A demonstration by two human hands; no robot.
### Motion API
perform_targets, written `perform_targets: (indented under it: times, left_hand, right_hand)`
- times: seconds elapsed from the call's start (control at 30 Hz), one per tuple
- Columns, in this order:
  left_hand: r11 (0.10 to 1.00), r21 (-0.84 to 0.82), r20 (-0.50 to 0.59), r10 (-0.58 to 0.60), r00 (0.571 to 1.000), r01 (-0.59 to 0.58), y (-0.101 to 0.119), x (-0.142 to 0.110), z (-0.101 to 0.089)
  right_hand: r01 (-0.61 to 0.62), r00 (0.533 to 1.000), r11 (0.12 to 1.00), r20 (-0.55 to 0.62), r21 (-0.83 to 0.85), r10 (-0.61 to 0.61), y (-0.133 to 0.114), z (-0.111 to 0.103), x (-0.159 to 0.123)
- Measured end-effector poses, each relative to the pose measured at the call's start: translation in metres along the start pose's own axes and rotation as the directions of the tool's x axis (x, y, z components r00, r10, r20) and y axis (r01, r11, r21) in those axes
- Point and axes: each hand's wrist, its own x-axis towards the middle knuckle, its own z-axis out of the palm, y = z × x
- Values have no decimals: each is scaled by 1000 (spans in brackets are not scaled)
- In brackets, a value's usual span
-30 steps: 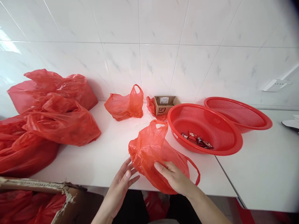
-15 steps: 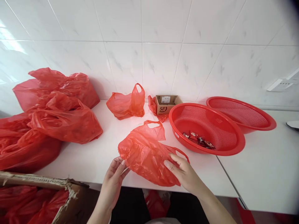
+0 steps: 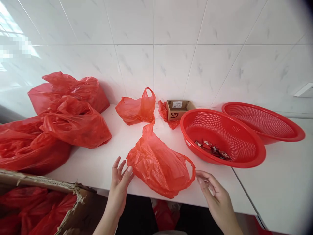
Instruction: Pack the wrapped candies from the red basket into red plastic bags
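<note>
A red plastic carrier bag (image 3: 158, 163) lies on the white table in front of me, its mouth spread and one handle loop toward the right. My left hand (image 3: 119, 184) is at the bag's left edge, open, with fingers and thumb apart. On the other side, my right hand (image 3: 216, 194) is just off the handle loop, fingers loosely bent and apart from the thumb, holding nothing. Right of the bag stands a red perforated basket (image 3: 227, 135) with several small wrapped pieces (image 3: 212, 149) at its bottom.
Filled red bags (image 3: 75, 124) are heaped on the left. A torn-edged cardboard box (image 3: 80, 199) of red bags stands lower left. Near the tiled wall are another red carrier bag (image 3: 137, 109), a small carton (image 3: 176, 114) and a second red basket (image 3: 264, 119).
My right hand has let go of the bag and moved right. The bag's right handle now stands out as an open loop, and its far handle has folded upright. My left hand has opened wider.
</note>
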Motion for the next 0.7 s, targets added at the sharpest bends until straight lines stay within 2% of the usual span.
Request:
perform_targets:
  times: [0.13, 0.27, 0.4, 0.5, 0.6, 0.7]
  left_hand:
    - [998, 63, -49, 31, 998, -28, 2, 3, 1]
    - [997, 71, -111, 35, 993, -28, 5, 3, -3]
    - [999, 45, -102, 24, 994, -19, 5, 0, -6]
    - [998, 56, -85, 38, 996, -34, 1, -2, -6]
    - [982, 145, -22, 124, 992, -120, -7, -2, -4]
    - [915, 264, 182, 263, 947, -305, -15, -5, 2]
  right_hand:
    - [-40, 995, 999, 89, 14, 39, 18, 12, -4]
    - [-105, 993, 988, 72, 109, 98, 26, 17, -3]
    - [-148, 985, 968, 118, 205, 126, 32, 26, -6]
    - [-132, 983, 956, 155, 263, 93, 42, 32, -10]
    - [-127, 976, 946, 207, 300, 66, 50, 37, -12]
    - [-134, 959, 942, 279, 308, 45, 43, 43, -6]
